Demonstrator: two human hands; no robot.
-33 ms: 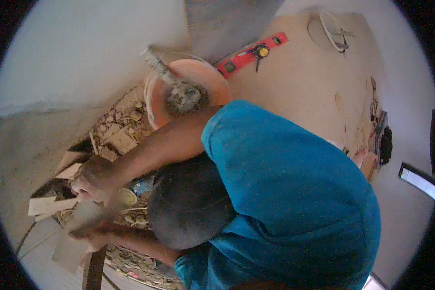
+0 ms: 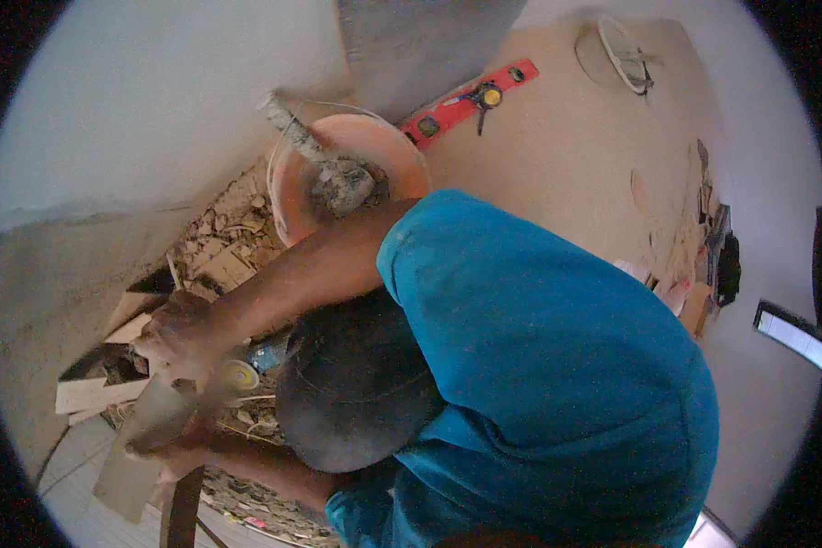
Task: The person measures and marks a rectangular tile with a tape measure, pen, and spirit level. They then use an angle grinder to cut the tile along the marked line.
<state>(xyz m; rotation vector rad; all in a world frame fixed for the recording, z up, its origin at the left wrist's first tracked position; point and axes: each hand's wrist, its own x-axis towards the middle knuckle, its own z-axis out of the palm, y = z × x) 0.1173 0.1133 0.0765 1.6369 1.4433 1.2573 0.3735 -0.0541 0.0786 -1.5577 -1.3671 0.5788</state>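
Neither my left hand nor my right hand is in view. Below me a co-worker in a blue shirt and black cap bends over with both arms reaching left. Their upper hand and lower hand are at a flat grey piece; what lies between the hands is blurred. A dark upright strip runs below the lower hand. A yellow-and-white round item and a blue item lie beside their arm among broken pieces.
An orange bucket, with a mortar-crusted handled tool in it, stands by the wall. A red spirit level with a black-and-yellow item on it lies behind. A pale basin is at the back right; debris lines the right side.
The whole view has shifted very slightly. The co-worker's hands have moved only a little at the grey piece; the bucket and spirit level stay where they were.
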